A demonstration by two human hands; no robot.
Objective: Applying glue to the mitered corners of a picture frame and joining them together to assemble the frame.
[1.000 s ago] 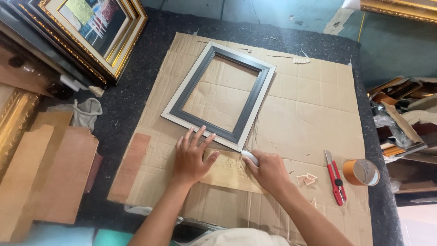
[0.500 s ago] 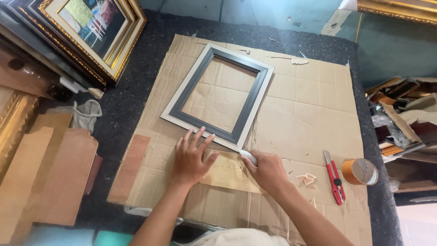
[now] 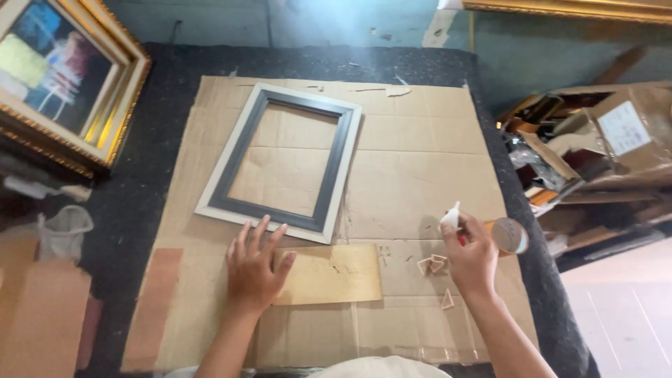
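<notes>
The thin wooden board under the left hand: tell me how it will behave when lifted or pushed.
The thin wooden board looks flat and slim, so probably light and slightly bendy. Lying on cardboard, it should slide rather than roll. The left hand pressing one end likely steadies it.

The frame [image 3: 280, 164] lies on the cardboard sheet [image 3: 420, 161]. The wooden strip [image 3: 332, 274] lies just before the frame. The tape roll [image 3: 509, 235] sits right of the frame.

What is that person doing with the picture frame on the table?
A person works at a table covered with cardboard. Their left hand lies flat, fingers on the bottom edge of an empty grey and white picture frame and on a thin wooden board. Their right hand holds a small white object, lifted off the frame, beside a tape roll.
</notes>
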